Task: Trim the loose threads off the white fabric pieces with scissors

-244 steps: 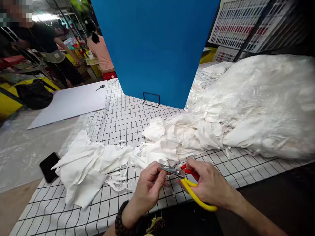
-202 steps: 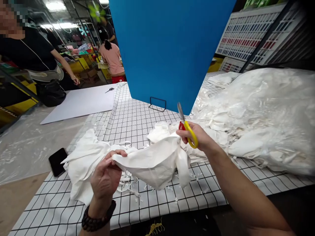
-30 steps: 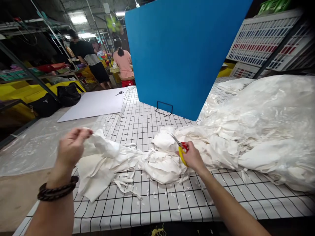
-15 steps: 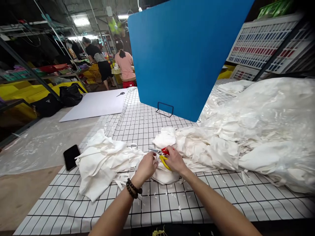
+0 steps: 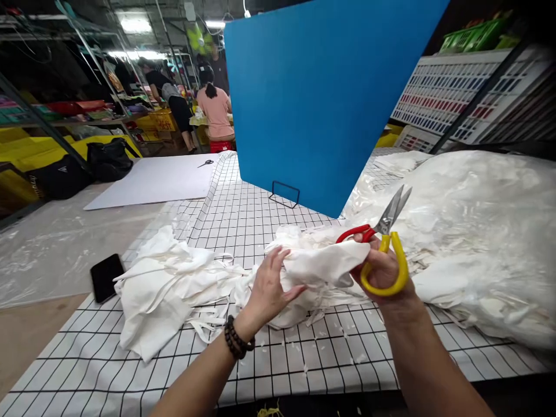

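Scissors (image 5: 393, 211) with one red and one yellow handle sit in my right hand (image 5: 382, 269), their blades parted and pointing up and away. The same hand also seems to pinch the edge of a white cloth piece (image 5: 325, 260), which stretches leftward in the air over the heap. My left hand (image 5: 267, 289), with dark beads at the wrist, is open, its fingers spread beside the cloth's left end; whether it touches the cloth is hard to tell. To its left lies a pile of white cloth pieces with straps (image 5: 165, 284).
A big clear plastic bag of white cloth (image 5: 486, 231) fills the right side. A blue board (image 5: 304, 104) stands upright behind a wire stand (image 5: 284, 194). A phone (image 5: 106, 278) lies at left, a white sheet with dark scissors (image 5: 205, 164) farther back. Two people work beyond.
My right hand has moved right and up with the scissors, drawing a cloth piece with it. The scissors have swung from pointing left to pointing up. My left hand has opened.
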A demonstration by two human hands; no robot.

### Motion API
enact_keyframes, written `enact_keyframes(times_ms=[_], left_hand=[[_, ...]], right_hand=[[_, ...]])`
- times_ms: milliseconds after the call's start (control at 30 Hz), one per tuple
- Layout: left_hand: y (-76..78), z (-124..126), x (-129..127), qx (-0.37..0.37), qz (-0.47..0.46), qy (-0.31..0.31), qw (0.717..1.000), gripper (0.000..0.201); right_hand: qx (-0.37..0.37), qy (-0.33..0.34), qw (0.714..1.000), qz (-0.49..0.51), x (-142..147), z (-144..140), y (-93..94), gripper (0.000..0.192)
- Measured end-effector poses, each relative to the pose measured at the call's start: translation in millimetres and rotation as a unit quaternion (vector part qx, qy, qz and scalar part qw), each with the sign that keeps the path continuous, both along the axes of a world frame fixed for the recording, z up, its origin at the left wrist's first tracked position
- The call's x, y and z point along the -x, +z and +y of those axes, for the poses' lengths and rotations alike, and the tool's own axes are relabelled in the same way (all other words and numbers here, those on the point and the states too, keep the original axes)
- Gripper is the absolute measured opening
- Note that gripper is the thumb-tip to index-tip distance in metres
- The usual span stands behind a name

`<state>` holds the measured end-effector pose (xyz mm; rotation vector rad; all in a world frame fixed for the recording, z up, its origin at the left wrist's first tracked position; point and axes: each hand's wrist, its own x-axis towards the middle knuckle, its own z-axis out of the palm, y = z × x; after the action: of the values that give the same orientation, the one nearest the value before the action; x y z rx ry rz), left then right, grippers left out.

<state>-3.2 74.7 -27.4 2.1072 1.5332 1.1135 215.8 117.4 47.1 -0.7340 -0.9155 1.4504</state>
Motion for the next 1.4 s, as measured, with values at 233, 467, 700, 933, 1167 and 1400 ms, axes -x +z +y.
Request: enact_keyframes(times_ms=[233, 467, 700, 933, 1167, 1400], left_hand=[[27.5, 13.8, -13.2, 0.158, -0.308, -0.096, 0.933, 0.029], [5.2, 13.1, -20.1, 0.322, -0.618, -0.086, 0.712, 0.033], [-41.2, 1.5, -20.6, 0.418, -0.662, -0.024, 0.622, 0.046], [-32.1, -12.9, -9.7, 0.359, -0.513, 0.082, 0.776, 0.043], [-1.6, -47.2, -16.3, 0.331, -0.432, 0.049, 0.837, 0.040], [8.2, -48.3, -43.3, 0.428, -0.601, -0.019, 0.675, 0.038]], right_hand=[[-0.108, -0.077, 0.990, 0.040, -10.4, 17.0, 58.1, 0.022], [-0.024, -0.080, 0.978, -0.192, -5.5, 70.1, 26.6, 0.037], [0.059, 0.086, 0.938, -0.331, 8.8, 27.7, -68.3, 0.044], [-0.006, 0.089, 0.917, -0.390, 18.2, 1.8, -99.5, 0.029], [-0.267, -0.127, 0.845, -0.446, 19.1, -28.4, -81.9, 0.027], [-0.550, -0.127, 0.652, -0.506, 26.7, -63.0, -95.5, 0.039]])
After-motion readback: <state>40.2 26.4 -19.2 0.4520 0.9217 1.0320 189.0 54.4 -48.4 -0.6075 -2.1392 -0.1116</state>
